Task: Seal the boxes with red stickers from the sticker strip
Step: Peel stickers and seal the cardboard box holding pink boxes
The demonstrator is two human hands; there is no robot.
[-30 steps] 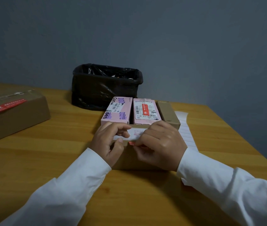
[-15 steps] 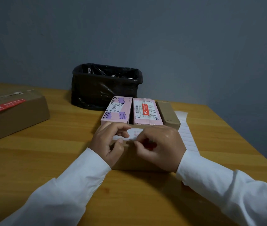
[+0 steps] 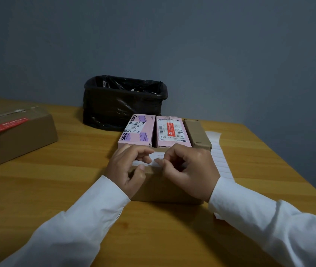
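A brown cardboard box (image 3: 159, 187) with a white label on top lies in front of me. My left hand (image 3: 128, 166) grips its left end, fingers curled over the top edge and thumb on the front face. My right hand (image 3: 190, 170) pinches the end of a sticker (image 3: 158, 161) against the box top beside the left fingertips; most of the sticker is hidden under the fingers. The white sticker strip (image 3: 219, 157) lies to the right, partly under my right wrist. Behind stand two pink boxes; the right pink box (image 3: 172, 132) bears a red sticker, the left pink box (image 3: 137, 132) shows none.
A small brown box (image 3: 197, 133) sits right of the pink ones. A black-lined bin (image 3: 124, 101) stands at the back against the wall. A large brown box (image 3: 14, 135) with a red sticker rests at the far left. The table's edge runs diagonally at right.
My right hand has lifted its knuckles and shifted slightly left, fingertips now meeting the left hand's. The red edge seen earlier under the fingers is now covered. The left hand has stayed put.
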